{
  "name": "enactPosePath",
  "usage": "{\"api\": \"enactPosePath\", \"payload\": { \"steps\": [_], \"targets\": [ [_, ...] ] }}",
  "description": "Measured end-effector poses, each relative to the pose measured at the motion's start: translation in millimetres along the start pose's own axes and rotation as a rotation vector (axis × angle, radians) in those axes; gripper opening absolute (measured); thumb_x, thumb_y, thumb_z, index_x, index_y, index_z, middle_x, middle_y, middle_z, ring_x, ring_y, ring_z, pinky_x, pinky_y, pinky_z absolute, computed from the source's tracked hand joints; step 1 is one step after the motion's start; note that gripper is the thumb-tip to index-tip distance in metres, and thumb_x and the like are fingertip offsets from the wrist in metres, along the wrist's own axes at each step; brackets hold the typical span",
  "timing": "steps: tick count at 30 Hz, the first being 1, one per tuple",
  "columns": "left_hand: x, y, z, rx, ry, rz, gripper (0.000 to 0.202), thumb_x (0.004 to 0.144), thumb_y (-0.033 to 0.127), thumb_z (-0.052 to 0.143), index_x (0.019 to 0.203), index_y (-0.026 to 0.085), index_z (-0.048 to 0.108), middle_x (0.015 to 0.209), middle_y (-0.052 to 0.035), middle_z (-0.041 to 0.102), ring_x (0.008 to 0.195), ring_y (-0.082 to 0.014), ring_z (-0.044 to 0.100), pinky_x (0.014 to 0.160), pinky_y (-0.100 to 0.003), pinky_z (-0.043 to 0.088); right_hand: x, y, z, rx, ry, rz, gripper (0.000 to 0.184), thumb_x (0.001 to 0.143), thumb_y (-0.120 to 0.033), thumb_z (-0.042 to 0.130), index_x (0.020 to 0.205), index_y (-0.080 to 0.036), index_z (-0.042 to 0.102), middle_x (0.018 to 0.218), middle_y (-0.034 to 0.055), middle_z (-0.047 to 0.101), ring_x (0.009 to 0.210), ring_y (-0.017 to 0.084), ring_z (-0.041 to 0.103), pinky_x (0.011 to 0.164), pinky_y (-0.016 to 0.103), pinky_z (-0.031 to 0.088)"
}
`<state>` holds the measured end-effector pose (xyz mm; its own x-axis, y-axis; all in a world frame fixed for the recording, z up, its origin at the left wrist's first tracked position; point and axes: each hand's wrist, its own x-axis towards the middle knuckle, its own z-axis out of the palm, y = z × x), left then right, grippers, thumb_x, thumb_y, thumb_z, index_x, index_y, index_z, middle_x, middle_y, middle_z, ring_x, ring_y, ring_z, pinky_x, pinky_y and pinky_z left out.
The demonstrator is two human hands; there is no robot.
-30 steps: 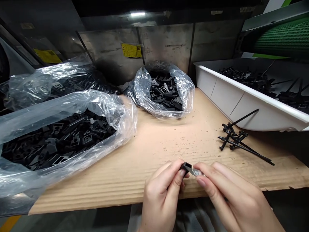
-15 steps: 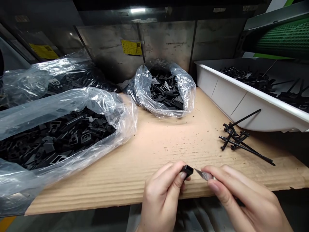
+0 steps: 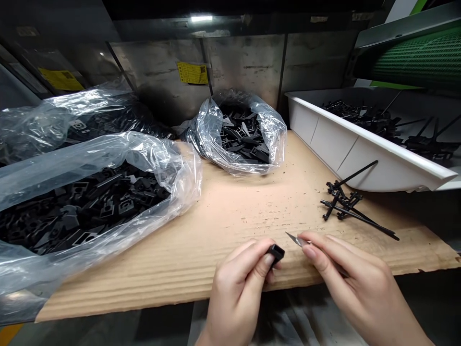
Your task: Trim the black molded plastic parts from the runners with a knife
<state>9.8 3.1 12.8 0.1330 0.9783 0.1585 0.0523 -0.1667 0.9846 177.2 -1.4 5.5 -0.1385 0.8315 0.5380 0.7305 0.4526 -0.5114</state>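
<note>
1. While I look down through the head view, my left hand (image 3: 236,283) has a small rectangular black plastic part (image 3: 276,253) clamped between thumb and fingers, holding it over the front of a corrugated cardboard sheet (image 3: 230,216).
2. My right hand (image 3: 355,274) is closed on a slim tool with a pointed steel blade (image 3: 296,240), probably a craft knife, its handle mostly hidden by my fingers. The tip is just beside the black part, not touching it.
3. On the cardboard to my right lies a small heap of loose black plastic pins with long thin shanks (image 3: 340,202), below a white plastic tray (image 3: 345,158) holding more of them. To my left, a large clear plastic bag (image 3: 187,178) holds flat black plastic parts, and a smaller clear bag (image 3: 212,129) stands beyond it.
4. The worst risk, I judge, is the blade: pressed hard against that small part, it could skid off and cut my left thumb or fingers. A slick surface or a slack pinch could also flick the part into the bagged pile, where it would be hard to pick out.
</note>
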Motion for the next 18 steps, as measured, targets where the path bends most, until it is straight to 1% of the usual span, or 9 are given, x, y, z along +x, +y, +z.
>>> {"api": "enactPosePath", "payload": {
  "steps": [2, 4, 5, 6, 8, 11, 14, 18],
  "targets": [
    [2.5, 3.1, -3.5, -0.028, -0.088, -0.056, 0.019, 0.087, 0.022, 0.048, 0.077, 0.018, 0.064, 0.066, -0.0010, 0.052, 0.056, -0.0129, 0.048, 0.056, -0.023, 0.038, 1.5, -1.3, -4.2, 0.095, -0.058, 0.027, 0.014, 0.088, -0.020, 0.044, 0.089, -0.021, 0.057, 0.072, 0.0003, 0.066, 0.064, 0.012, 0.064, 0.057, 0.020, 0.050],
    [4.1, 6.0, -7.5, -0.092, -0.150, -0.116, 0.025, 0.088, 0.029, 0.046, 0.073, 0.017, 0.062, 0.062, -0.0001, 0.048, 0.054, -0.0120, 0.042, 0.052, -0.022, 0.035, 4.5, -5.6, -8.5, 0.197, -0.147, 0.074, 0.021, 0.090, -0.020, 0.039, 0.076, -0.022, 0.054, 0.058, -0.0037, 0.059, 0.049, 0.009, 0.058, 0.047, 0.016, 0.046],
    [4.5, 7.2, -9.3, -0.129, -0.172, -0.142, 0.027, 0.088, 0.032, 0.046, 0.071, 0.016, 0.060, 0.061, 0.0003, 0.047, 0.054, -0.0117, 0.040, 0.051, -0.021, 0.033, 6.5, -8.6, -10.0, 0.237, -0.181, 0.093, 0.023, 0.090, -0.019, 0.037, 0.072, -0.022, 0.052, 0.054, -0.0049, 0.056, 0.046, 0.008, 0.056, 0.045, 0.014, 0.045],
    [4.6, 8.2, -10.9, -0.158, -0.190, -0.164, 0.029, 0.088, 0.034, 0.046, 0.069, 0.016, 0.059, 0.060, 0.0004, 0.046, 0.054, -0.0116, 0.039, 0.050, -0.021, 0.033, 8.6, -11.9, -10.8, 0.263, -0.192, 0.097, 0.024, 0.090, -0.019, 0.038, 0.071, -0.022, 0.052, 0.054, -0.0053, 0.055, 0.046, 0.007, 0.056, 0.045, 0.013, 0.044],
    [4.4, 9.2, -13.2, -0.185, -0.226, -0.183, 0.031, 0.087, 0.038, 0.047, 0.067, 0.016, 0.057, 0.060, 0.0002, 0.046, 0.054, -0.0119, 0.038, 0.051, -0.021, 0.032, 13.0, -18.1, -10.1, 0.290, -0.185, 0.062, 0.020, 0.087, -0.017, 0.042, 0.073, -0.022, 0.054, 0.058, -0.0049, 0.058, 0.051, 0.008, 0.059, 0.049, 0.013, 0.046],
    [4.0, 8.3, -14.5, -0.199, -0.246, -0.202, 0.031, 0.086, 0.040, 0.048, 0.070, 0.016, 0.059, 0.062, -0.0008, 0.047, 0.056, -0.0126, 0.039, 0.051, -0.022, 0.032, 17.6, -23.7, -5.4, 0.342, -0.185, 0.011, 0.019, 0.085, -0.017, 0.044, 0.072, -0.021, 0.057, 0.064, -0.0028, 0.061, 0.058, 0.010, 0.061, 0.052, 0.015, 0.047],
    [3.6, 5.8, -14.4, -0.220, -0.246, -0.206, 0.030, 0.087, 0.038, 0.048, 0.071, 0.016, 0.061, 0.063, -0.0006, 0.047, 0.058, -0.0123, 0.040, 0.051, -0.021, 0.032, 19.9, -24.6, -1.1, 0.412, -0.205, -0.003, 0.022, 0.085, -0.017, 0.044, 0.069, -0.021, 0.058, 0.063, -0.0023, 0.061, 0.059, 0.011, 0.061, 0.053, 0.016, 0.047],
    [2.6, 3.7, -14.7, -0.233, -0.236, -0.181, 0.025, 0.088, 0.033, 0.048, 0.073, 0.018, 0.062, 0.063, 0.0008, 0.047, 0.057, -0.0116, 0.039, 0.053, -0.021, 0.032, 22.5, -25.1, -2.2, 0.487, -0.232, -0.009, 0.022, 0.084, -0.013, 0.046, 0.071, -0.023, 0.060, 0.063, -0.0058, 0.062, 0.058, 0.007, 0.060, 0.056, 0.013, 0.046]
  ]
}}
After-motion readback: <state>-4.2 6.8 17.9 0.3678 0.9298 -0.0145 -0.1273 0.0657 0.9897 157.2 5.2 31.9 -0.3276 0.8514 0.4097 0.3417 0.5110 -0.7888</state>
